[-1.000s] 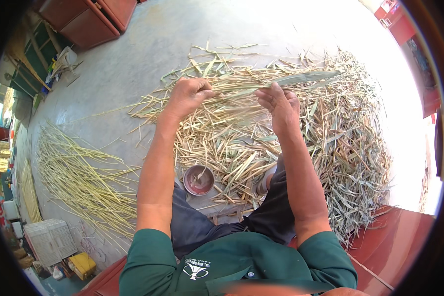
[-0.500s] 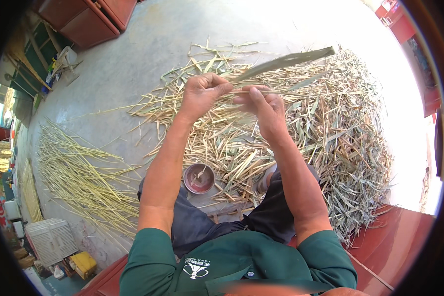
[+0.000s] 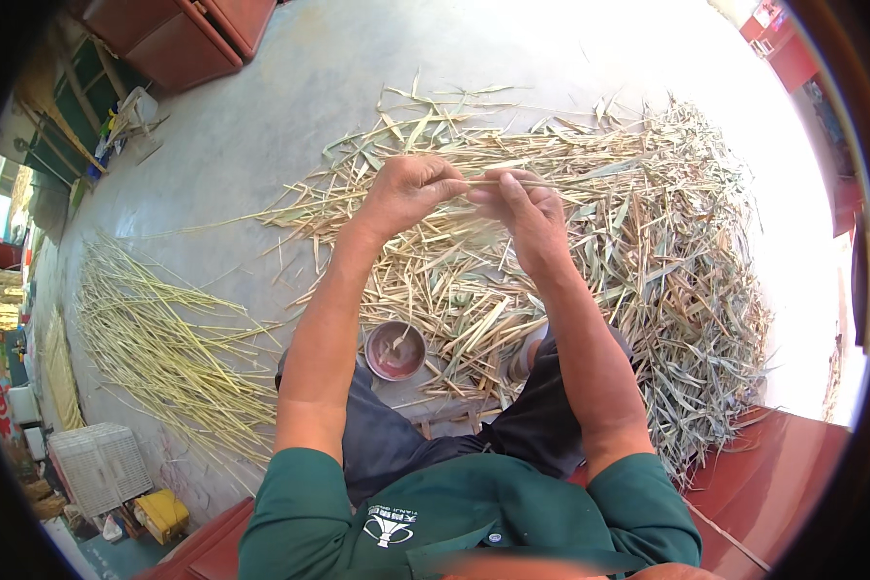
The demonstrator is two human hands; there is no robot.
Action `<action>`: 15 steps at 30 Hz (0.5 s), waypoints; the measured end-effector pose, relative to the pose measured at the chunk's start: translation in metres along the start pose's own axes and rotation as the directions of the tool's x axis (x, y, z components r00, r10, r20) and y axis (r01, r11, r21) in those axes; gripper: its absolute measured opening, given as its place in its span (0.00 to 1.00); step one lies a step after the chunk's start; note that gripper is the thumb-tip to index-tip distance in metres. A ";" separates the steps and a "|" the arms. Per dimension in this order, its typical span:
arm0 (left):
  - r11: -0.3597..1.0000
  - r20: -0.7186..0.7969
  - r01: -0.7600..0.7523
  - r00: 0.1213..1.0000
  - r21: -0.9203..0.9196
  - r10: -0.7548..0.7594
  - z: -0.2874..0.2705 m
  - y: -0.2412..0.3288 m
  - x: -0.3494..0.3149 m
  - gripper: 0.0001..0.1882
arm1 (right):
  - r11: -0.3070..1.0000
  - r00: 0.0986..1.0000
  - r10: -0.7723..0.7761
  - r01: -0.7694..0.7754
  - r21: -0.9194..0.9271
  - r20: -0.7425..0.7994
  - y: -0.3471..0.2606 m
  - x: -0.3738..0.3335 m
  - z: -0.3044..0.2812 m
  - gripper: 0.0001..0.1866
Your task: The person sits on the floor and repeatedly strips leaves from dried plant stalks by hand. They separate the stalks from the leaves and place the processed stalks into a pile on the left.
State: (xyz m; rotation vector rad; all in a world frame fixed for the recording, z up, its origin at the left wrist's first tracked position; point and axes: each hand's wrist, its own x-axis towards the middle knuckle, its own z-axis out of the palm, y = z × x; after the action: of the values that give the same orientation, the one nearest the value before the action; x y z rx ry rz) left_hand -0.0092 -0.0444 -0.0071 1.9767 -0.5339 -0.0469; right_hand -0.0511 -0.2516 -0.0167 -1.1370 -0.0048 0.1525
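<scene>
Above the heap of dry leaves and stalk pieces (image 3: 512, 271), my two hands are close together. A thin plant stalk (image 3: 480, 182) runs between them, pale and nearly level. My left hand (image 3: 406, 196) pinches it between thumb and fingers; a long thin stem stretches leftward from near this hand across the floor. My right hand (image 3: 532, 215) grips the stalk a short way to the right, thumb on top and fingers below. Part of the right fingers is blurred.
A bundle of yellow-green stalks (image 3: 164, 348) lies on the floor at left. Between my feet stands a small bowl (image 3: 396, 367). A white crate (image 3: 101, 469) and a yellow box (image 3: 162, 512) sit lower left; a red cabinet (image 3: 169, 43) is far left.
The long green leaf that stuck out up and right of my hands no longer shows there. Both hands have shifted slightly, still on the stalk.
</scene>
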 end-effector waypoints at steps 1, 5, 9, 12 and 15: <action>0.998 -0.010 0.036 0.999 0.058 -0.035 -0.001 0.004 0.001 0.09 | 1.000 1.000 -0.001 0.001 0.003 -0.012 0.000 -0.001 0.000 0.18; 0.983 -0.082 0.094 0.993 0.156 -0.082 -0.015 -0.002 0.003 0.07 | 1.000 0.971 0.016 -0.015 0.010 -0.239 -0.005 -0.002 -0.004 0.17; 0.987 -0.072 0.121 0.991 0.111 -0.113 -0.029 -0.013 0.002 0.06 | 0.999 0.966 0.038 -0.036 0.010 -0.256 -0.008 -0.003 -0.011 0.19; 0.982 -0.089 0.172 0.982 0.079 -0.165 -0.035 -0.012 0.001 0.07 | 0.989 0.983 0.012 0.015 0.147 -0.184 -0.005 -0.004 -0.009 0.19; 0.978 -0.042 0.205 0.978 0.037 -0.203 -0.037 -0.009 0.000 0.08 | 0.977 0.986 0.035 0.000 0.213 -0.161 0.001 -0.002 -0.013 0.21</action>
State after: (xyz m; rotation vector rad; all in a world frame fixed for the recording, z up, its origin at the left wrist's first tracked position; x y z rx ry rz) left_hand 0.0040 -0.0097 0.0018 2.0630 -0.3078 -0.1275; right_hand -0.0521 -0.2629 -0.0226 -0.9336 0.1643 0.0725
